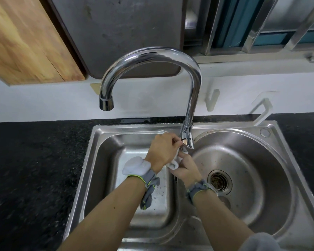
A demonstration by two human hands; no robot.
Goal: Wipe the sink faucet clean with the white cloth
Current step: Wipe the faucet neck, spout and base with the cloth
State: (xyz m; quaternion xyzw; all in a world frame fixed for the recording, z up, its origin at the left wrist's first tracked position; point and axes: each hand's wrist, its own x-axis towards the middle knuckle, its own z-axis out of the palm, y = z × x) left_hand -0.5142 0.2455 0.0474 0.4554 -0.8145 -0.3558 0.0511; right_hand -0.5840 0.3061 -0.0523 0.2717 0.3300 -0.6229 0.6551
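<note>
Near: both hands low at the faucet (pixel 188 98) base. Right hand (pixel 184 168) curled round the bunched white cloth (pixel 174 163); left hand (pixel 162 148) pinching its upper end against the chrome body. Cloth likely soft, light, damp; best held bunched. Chrome looks slick and rigid. Sink (pixel 272 132): round basin holds a debris-filled strainer (pixel 219 182); left basin holds water drops. Far: dark table (pixel 34 160).
</note>
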